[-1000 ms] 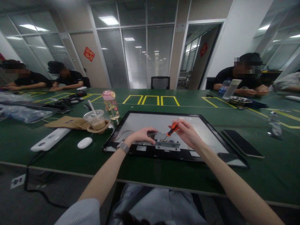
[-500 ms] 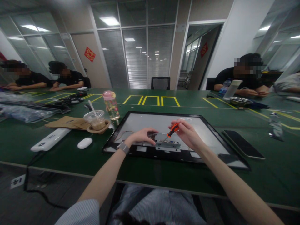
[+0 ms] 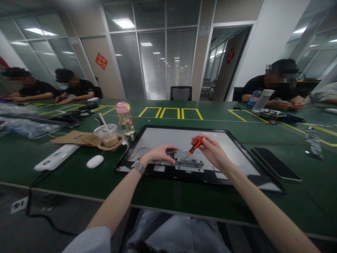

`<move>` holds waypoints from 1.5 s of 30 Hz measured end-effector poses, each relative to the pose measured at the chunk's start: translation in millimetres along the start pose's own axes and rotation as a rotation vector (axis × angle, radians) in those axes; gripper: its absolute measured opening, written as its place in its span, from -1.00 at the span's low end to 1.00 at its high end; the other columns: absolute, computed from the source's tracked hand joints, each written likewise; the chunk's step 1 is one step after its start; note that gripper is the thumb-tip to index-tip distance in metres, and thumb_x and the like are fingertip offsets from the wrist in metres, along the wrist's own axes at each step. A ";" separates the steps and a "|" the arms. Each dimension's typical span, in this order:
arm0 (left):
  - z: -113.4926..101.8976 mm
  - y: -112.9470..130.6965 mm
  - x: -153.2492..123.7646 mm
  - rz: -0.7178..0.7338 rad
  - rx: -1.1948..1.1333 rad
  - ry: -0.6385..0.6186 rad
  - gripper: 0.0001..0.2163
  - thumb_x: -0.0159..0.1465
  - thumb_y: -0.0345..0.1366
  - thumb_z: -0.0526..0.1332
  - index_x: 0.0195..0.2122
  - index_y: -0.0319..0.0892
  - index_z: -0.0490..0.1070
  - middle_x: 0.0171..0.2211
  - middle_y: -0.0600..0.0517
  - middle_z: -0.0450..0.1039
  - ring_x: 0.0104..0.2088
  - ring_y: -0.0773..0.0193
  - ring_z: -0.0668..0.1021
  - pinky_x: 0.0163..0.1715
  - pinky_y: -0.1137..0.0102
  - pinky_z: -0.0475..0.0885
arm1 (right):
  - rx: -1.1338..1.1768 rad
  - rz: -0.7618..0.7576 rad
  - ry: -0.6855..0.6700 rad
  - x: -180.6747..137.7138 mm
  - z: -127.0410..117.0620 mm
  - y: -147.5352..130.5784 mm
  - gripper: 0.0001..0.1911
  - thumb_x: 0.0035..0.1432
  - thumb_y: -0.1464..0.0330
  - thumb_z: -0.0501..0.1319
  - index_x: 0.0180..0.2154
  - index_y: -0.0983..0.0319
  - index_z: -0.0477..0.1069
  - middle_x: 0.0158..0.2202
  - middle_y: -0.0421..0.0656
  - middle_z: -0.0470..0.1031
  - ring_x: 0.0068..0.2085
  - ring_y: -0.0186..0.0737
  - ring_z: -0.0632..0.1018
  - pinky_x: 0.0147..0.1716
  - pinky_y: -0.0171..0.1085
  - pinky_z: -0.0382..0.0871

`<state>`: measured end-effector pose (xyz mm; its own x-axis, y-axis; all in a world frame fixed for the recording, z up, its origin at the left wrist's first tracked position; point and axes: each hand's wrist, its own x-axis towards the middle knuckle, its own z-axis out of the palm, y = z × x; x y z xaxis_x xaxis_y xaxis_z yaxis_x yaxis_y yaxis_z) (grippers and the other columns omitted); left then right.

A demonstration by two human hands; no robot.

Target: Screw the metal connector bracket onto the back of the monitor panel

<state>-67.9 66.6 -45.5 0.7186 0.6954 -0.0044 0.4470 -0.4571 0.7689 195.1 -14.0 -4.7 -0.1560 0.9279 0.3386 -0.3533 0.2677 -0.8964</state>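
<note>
A black-framed display panel (image 3: 237, 147) lies face down on the green table (image 3: 65, 175), its grey back up. Near its front edge sits a small metal board (image 3: 189, 163) with connectors. My right hand (image 3: 213, 151) is closed on an orange-and-black screwdriver (image 3: 194, 145), whose tip points down at the board. My left hand (image 3: 159, 153) rests on the panel just left of the board, fingers curled against a small dark part that I cannot make out. A watch is on my left wrist.
To the left are a white mouse (image 3: 94, 161), a white power strip (image 3: 56, 157), an iced drink cup (image 3: 107, 134) on brown paper and a pink-capped bottle (image 3: 125, 118). A dark phone (image 3: 276, 163) lies to the right. Other people sit at the far left and right.
Almost nothing has moved: both hands stay at the board with the screwdriver tip on it. The view has shifted very slightly.
</note>
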 end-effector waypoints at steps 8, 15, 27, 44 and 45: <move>0.0 2.2 0.6 0.007 0.031 0.012 -0.29 -0.03 -0.10 0.51 0.17 -0.10 0.41 0.19 -0.10 0.40 0.18 -0.02 0.44 0.22 0.16 0.28 | -0.008 0.030 0.059 1.4 -5.8 3.3 -0.71 -0.03 0.14 0.48 -0.23 0.05 0.63 -0.23 -0.18 0.63 -0.11 -0.13 0.60 0.15 0.00 0.32; 0.8 3.3 -0.4 0.005 0.024 0.015 -0.30 -0.04 -0.10 0.51 0.16 -0.10 0.42 0.18 -0.08 0.41 0.18 -0.01 0.45 0.22 0.19 0.28 | 0.011 0.000 0.021 2.4 -3.9 0.6 -0.78 0.05 0.18 0.43 -0.22 0.05 0.62 -0.21 -0.16 0.63 -0.10 -0.13 0.57 0.08 -0.03 0.35; 0.8 6.8 -1.4 0.011 -0.004 0.013 -0.32 -0.03 -0.14 0.51 0.15 -0.10 0.43 0.18 -0.10 0.42 0.17 -0.01 0.45 0.20 0.17 0.29 | -0.008 0.020 0.037 1.2 -5.8 3.5 -0.73 -0.01 0.17 0.47 -0.23 0.07 0.62 -0.22 -0.14 0.61 -0.11 -0.12 0.57 0.09 0.00 0.33; 2.6 -0.5 -0.5 -0.003 -0.021 0.027 -0.31 -0.04 -0.13 0.52 0.15 -0.08 0.43 0.18 -0.10 0.41 0.15 -0.01 0.46 0.21 0.14 0.29 | 0.045 0.034 -0.019 -1.1 -0.4 -1.4 -0.75 0.12 0.18 0.37 -0.16 0.10 0.62 -0.19 -0.11 0.62 -0.05 -0.09 0.55 0.11 -0.02 0.28; 2.4 -0.6 -0.5 -0.003 -0.020 0.028 -0.31 -0.03 -0.13 0.52 0.15 -0.08 0.43 0.18 -0.10 0.41 0.16 -0.01 0.46 0.21 0.14 0.29 | 0.048 0.038 -0.017 -1.1 -0.2 -1.8 -0.75 0.12 0.18 0.37 -0.16 0.10 0.62 -0.19 -0.11 0.62 -0.05 -0.10 0.55 0.11 -0.04 0.29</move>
<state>-67.2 65.1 -47.5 0.7020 0.7121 0.0107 0.4382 -0.4437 0.7817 196.1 -15.5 -3.6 -0.1861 0.9325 0.3096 -0.3909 0.2189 -0.8940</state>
